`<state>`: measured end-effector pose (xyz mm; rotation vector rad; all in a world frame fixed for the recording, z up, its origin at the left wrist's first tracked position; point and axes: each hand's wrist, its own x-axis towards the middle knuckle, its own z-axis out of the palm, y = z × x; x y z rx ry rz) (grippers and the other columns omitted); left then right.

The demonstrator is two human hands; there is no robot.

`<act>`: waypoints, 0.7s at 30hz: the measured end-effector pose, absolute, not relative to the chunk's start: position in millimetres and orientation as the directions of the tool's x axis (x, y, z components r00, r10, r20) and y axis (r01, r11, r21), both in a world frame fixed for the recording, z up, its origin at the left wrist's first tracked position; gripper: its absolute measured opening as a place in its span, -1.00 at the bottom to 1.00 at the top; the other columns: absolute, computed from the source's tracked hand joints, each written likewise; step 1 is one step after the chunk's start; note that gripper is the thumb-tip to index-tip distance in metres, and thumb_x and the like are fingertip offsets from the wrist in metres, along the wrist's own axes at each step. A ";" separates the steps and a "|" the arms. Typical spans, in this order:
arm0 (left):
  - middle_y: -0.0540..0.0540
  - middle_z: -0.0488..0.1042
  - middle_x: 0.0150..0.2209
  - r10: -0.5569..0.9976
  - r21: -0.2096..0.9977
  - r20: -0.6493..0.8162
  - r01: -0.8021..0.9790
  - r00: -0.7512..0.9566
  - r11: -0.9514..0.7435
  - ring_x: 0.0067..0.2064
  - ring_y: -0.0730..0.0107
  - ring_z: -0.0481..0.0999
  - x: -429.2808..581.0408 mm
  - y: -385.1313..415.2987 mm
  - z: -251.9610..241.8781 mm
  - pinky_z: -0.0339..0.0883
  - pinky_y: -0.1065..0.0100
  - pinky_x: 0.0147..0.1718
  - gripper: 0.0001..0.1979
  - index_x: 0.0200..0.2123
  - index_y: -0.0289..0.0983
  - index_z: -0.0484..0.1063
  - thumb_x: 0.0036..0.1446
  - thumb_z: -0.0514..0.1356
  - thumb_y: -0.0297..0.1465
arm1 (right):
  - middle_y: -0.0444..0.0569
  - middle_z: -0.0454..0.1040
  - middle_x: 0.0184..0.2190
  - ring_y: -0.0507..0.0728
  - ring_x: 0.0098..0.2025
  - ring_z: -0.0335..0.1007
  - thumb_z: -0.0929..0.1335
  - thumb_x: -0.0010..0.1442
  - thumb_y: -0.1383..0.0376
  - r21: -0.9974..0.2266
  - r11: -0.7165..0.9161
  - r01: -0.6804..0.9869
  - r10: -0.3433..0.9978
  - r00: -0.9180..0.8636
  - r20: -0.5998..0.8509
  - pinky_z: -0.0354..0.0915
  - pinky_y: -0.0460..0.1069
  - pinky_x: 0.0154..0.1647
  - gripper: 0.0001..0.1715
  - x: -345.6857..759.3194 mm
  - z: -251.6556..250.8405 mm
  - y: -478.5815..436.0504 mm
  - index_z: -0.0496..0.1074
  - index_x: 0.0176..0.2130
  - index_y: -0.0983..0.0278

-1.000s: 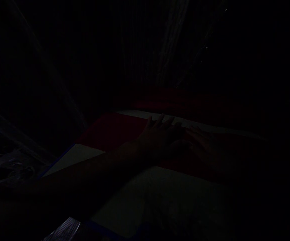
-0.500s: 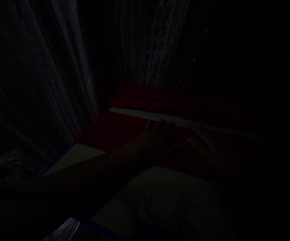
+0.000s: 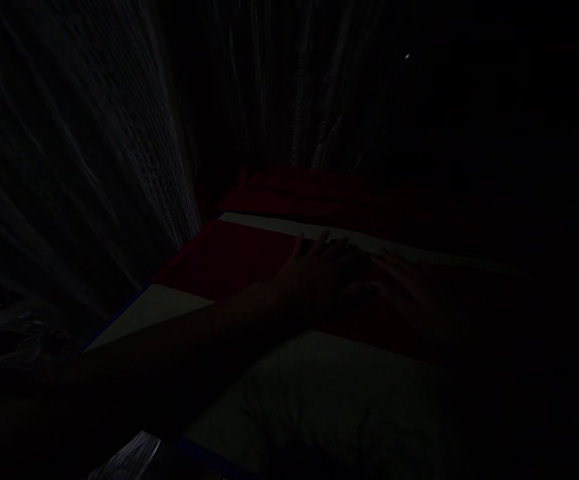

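Note:
The picture is very dark. My left hand (image 3: 317, 277) lies palm down with spread fingers on a red cloth (image 3: 239, 257), its fingertips near a pale strip (image 3: 264, 223) along the far side. Close beside it on the right, my right hand (image 3: 412, 287) rests with fingers stretched out, its wrist lost in shadow. The red cloth lies on a pale surface (image 3: 314, 373) with a blue edge, which shows in front of and beyond it. I see nothing held in either hand.
Beyond the pale strip lies more red fabric (image 3: 289, 187), loosely folded. Hanging curtain-like threads (image 3: 159, 153) stand at the left and back. Crumpled shiny clear plastic (image 3: 29, 333) is at lower left, with another shiny piece (image 3: 132, 457) at the bottom. The right side is black.
My two hands are slightly nearer each other, the left thumb now close to the right hand. The cloth looks unmoved, and the hanging threads at left and back have shifted.

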<state>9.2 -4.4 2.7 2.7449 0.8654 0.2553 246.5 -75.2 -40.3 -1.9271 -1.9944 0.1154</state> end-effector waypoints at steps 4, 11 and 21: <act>-0.12 -0.07 0.54 0.564 0.256 0.060 0.533 0.824 -0.806 0.56 -0.14 -0.17 9.2 -4.7 4.6 -0.31 -0.36 0.42 -0.27 0.48 -0.10 0.10 0.42 -0.15 0.13 | -0.09 0.06 0.47 0.27 0.51 -0.04 0.09 0.40 -0.20 -0.308 0.096 0.946 0.966 -0.014 0.257 -0.05 0.35 0.52 -0.17 247.1 -39.9 -74.0 0.24 0.40 0.18; -0.11 -0.06 0.54 0.578 0.250 0.075 0.545 0.813 -0.800 0.55 -0.15 -0.15 10.2 -1.4 0.9 -0.30 -0.37 0.42 -0.26 0.48 -0.11 0.11 0.41 -0.15 0.14 | -0.15 0.03 0.48 0.21 0.52 -0.09 0.07 0.42 -0.20 -0.291 0.073 0.954 0.985 -0.023 0.172 -0.15 0.36 0.53 -0.17 249.5 -45.1 -73.9 0.20 0.43 0.13; -0.11 -0.06 0.54 0.575 0.243 0.068 0.545 0.815 -0.802 0.55 -0.13 -0.13 9.8 -1.5 0.0 -0.31 -0.36 0.42 -0.27 0.47 -0.11 0.12 0.42 -0.15 0.13 | -0.14 0.03 0.48 0.22 0.52 -0.08 0.09 0.40 -0.23 -0.307 0.063 0.950 0.985 -0.011 0.171 -0.12 0.35 0.53 -0.16 249.7 -45.5 -74.6 0.22 0.42 0.11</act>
